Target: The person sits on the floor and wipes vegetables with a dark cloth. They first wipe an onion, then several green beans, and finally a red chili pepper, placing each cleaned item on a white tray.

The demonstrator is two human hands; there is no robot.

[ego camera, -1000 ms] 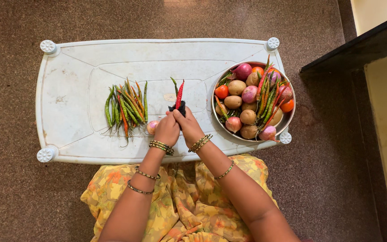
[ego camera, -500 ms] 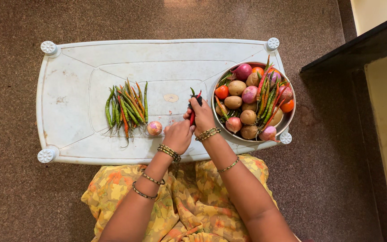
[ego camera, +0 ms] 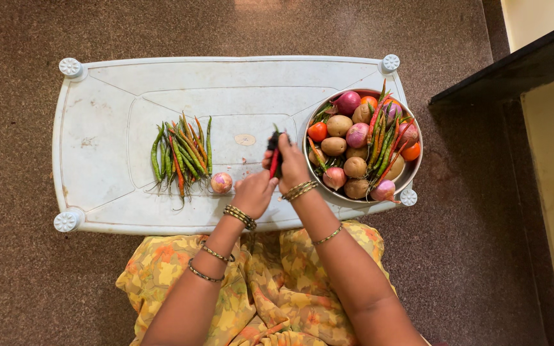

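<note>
You are sitting at the low white table (ego camera: pixel 110 154) with your left hand (ego camera: pixel 254 192) resting half-curled and empty near its front edge, just right of the lone onion (ego camera: pixel 221 182), while your right hand (ego camera: pixel 290 165) is closing its fingers around a red chilli (ego camera: pixel 274 161) just left of the steel bowl (ego camera: pixel 418 163) of potatoes, onions, tomatoes and chillies. Further back, the sorted chilli pile (ego camera: pixel 181 157) is lying apart on the left; since a second ago your hands have been drifting rightward and separating.

Bare tabletop (ego camera: pixel 245 83) lies open between chilli pile (ego camera: pixel 181 154) and bowl (ego camera: pixel 411 173), seemingly unobstructed.
</note>
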